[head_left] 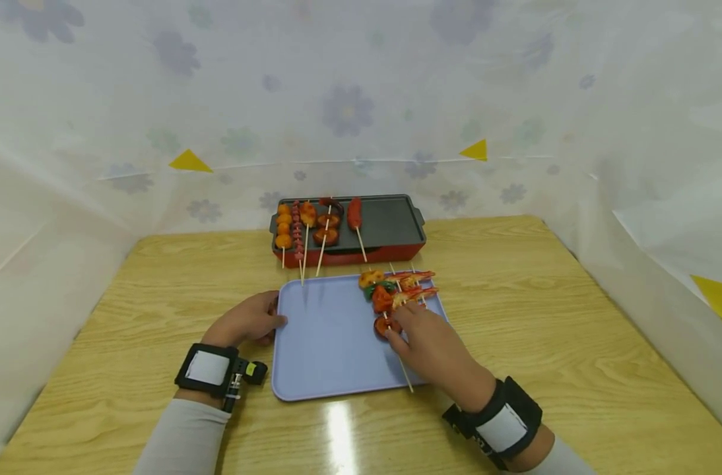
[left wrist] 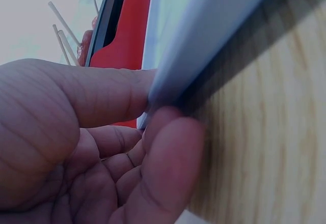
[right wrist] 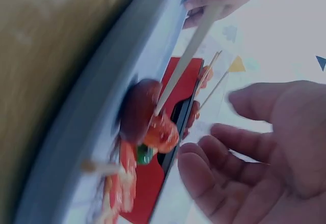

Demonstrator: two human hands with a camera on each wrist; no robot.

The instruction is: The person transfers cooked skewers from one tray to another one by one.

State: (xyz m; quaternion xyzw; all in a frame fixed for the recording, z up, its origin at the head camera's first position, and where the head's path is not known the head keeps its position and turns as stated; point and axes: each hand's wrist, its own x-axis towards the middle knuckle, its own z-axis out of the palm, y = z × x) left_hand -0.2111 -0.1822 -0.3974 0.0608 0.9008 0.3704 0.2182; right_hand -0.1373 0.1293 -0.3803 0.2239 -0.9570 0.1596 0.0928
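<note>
At the left side of the pale lavender tray (head_left: 328,349), my left hand (head_left: 248,322) pinches the rim; the left wrist view puts the thumb (left wrist: 114,94) on top and fingertips under the edge. Over the tray's right part hovers my right hand (head_left: 435,349), its fingers loosely bent and nothing held in the right wrist view. Right below it lies a mixed skewer with a brown round slice (head_left: 385,326), a red-orange chunk, a green piece and a yellow piece. Beside that, partly hidden by the hand, are shrimp skewers (head_left: 417,277).
Behind the tray stands a red grill box with a dark top plate (head_left: 391,221). Several skewers lie on its left half, among them orange balls (head_left: 284,226) and a red sausage (head_left: 354,214), their sticks jutting over the front edge. A floral sheet (head_left: 349,112) hangs behind the wooden table (head_left: 177,290).
</note>
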